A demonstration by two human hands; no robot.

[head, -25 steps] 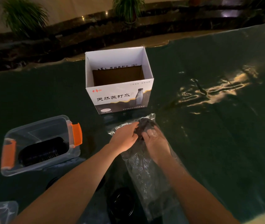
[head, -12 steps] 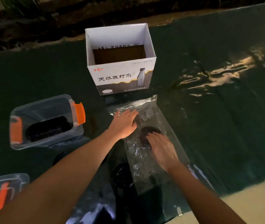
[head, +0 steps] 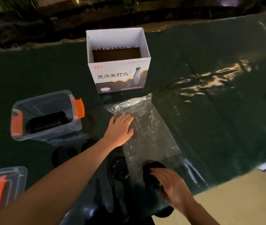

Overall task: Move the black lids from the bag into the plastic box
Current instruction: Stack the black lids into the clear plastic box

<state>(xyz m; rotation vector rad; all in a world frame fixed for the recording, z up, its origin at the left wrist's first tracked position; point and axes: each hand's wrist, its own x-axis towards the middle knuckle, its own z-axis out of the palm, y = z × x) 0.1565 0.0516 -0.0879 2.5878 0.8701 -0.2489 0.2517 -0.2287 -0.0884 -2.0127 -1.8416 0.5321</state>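
Dark green cloth covers the counter across nearly the whole head view. At centre frame I see a clear crinkled plastic bag lying flat, its far end just below a white open-topped cardboard carton printed with a bottle picture. My left hand lies flat on the upper part of the bag, fingers straight and spread, pressing it down. My right hand, at lower centre right, curls its fingers over a stack of round black plastic lids at the bag's near end; whether the stack sits inside the bag or just at its mouth I cannot tell. At centre left stands a clear plastic storage box with orange latches, holding a row of black lids on edge along its floor. Loose black lids lie on the cloth between that box and the bag, and another sits just left of the bag's near end. A second clear box with an orange latch shows at lower left.
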